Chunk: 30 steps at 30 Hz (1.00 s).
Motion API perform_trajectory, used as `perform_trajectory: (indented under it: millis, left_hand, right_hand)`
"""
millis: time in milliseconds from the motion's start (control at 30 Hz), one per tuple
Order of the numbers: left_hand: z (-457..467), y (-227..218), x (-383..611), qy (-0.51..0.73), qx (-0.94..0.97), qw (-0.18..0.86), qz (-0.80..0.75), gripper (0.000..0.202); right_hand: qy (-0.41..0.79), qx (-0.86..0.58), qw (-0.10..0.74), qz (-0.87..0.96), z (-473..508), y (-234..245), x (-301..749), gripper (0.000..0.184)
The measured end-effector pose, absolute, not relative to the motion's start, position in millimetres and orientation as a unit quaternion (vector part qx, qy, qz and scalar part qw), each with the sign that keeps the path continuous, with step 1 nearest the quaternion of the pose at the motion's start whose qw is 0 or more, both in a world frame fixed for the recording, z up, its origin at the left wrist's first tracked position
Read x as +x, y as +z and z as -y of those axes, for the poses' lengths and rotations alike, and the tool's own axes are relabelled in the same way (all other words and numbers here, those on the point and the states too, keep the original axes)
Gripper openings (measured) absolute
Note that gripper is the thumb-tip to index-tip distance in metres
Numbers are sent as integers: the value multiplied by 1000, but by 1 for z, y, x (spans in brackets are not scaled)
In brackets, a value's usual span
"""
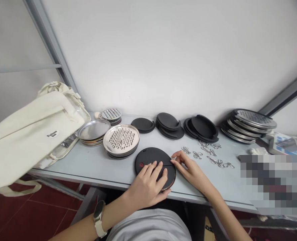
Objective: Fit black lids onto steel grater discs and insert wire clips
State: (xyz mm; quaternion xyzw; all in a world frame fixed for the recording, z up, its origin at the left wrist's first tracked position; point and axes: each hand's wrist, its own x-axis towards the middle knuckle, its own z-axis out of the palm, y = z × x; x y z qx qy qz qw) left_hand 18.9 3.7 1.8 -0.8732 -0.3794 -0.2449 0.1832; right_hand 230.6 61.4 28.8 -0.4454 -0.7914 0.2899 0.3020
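A black round disc [150, 155] lies near the front edge of the table, with a straight seam across it and a small red spot. Across its top lie the fingers of my left hand [148, 182], while the thumb presses at the near rim. My right hand [188, 169] pinches a small shiny metal piece at the disc's right edge; most of that piece is hidden by the fingertips. Loose bent-wire metal clips [197, 154] are scattered to the right of the disc. Left of it stands a stack of round metal grater plates [121, 140].
Plain metal plates [94, 130] and small grater discs [110, 114] are stacked at left, beside a cream bag [35, 134]. Along the wall sit black round holders [167, 121] and more black rims [201, 129]. A tall grater stack [253, 120] stands at right, near a pixelated area.
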Motion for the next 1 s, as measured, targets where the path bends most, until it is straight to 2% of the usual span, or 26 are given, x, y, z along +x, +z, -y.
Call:
perform_trajectory:
  millis: [433,700,1000]
  left_hand:
    - [-4,2,19,-245,-874,183,379,48]
    - [-4,2,19,-242,-874,181,380,49]
    - [-4,1,18,-244,-876,175,378,48]
  right_hand:
    - [288,-449,326,781,-60,29,231,15]
    - [307,-444,359,762,-62,24,231,23]
    - [287,-443,347,775,-62,27,231,20]
